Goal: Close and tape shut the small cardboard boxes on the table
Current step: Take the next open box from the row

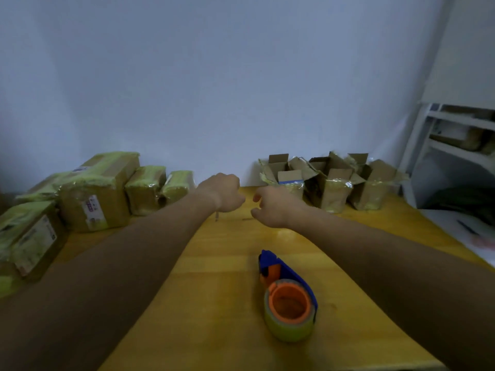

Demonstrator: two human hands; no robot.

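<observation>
Nearest to me, close to the table's [214, 263] front edge and right of its middle, lies the tape dispenser [288, 295]: blue frame, orange hub, a yellowish roll on it. It sits between my two forearms and touches neither.

Both arms reach out over the middle of the table toward the far edge. My left hand [223, 192] is clenched, knuckles up; a thin pale sliver shows just beneath it, and I cannot tell whether the hand holds it or what it is. My right hand [270, 207] hangs with loosely curled fingers and grips nothing. The two hands are near each other but apart.

Along the far edge toward the right corner stand the open boxes [329, 180], three or so, flaps up, set side by side against the wall just beyond my right hand. At the far left corner and down the left edge sit the taped boxes [93, 194], wrapped in yellow-green tape, some with labels.

Bare wood runs down the middle from the hands to the dispenser. Past the right edge stands a white shelf unit [455, 135].
</observation>
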